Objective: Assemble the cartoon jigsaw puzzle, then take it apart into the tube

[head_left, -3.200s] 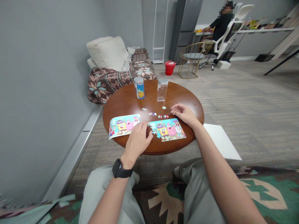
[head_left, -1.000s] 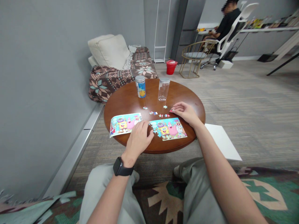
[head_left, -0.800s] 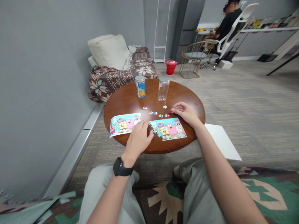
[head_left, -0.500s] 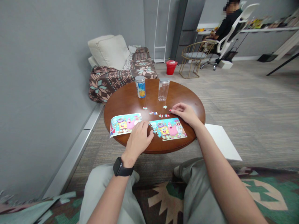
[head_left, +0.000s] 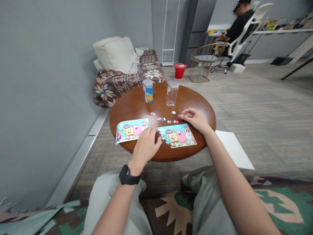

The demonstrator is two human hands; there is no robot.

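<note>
A partly assembled cartoon jigsaw puzzle (head_left: 181, 135) lies on the round wooden table (head_left: 129, 102), its left side ragged. Left of it is a paper sheet (head_left: 129, 131) printed with the same picture, one edge curled. My left hand (head_left: 146, 143) rests between the two, thumb apart, covering the sheet's right end and holding nothing visible. Beyond the puzzle, my right hand (head_left: 193, 118) pinches a red puzzle piece (head_left: 179, 116) at the fingertips. Several loose pieces (head_left: 161, 119) are scattered nearby, including a pale one (head_left: 173, 112) behind the rest.
At the table's far side stand a blue-labelled jar (head_left: 148, 93) and a clear jar (head_left: 172, 94), both with silver lids. A white board (head_left: 234, 148) is low at the right. Farther off are a red bin (head_left: 179, 70), a wire chair (head_left: 204, 58) and a seated person (head_left: 241, 27).
The view has shifted very slightly. Both hands stay in nearly the same places, and the red puzzle piece at my right fingertips shows a little more.
</note>
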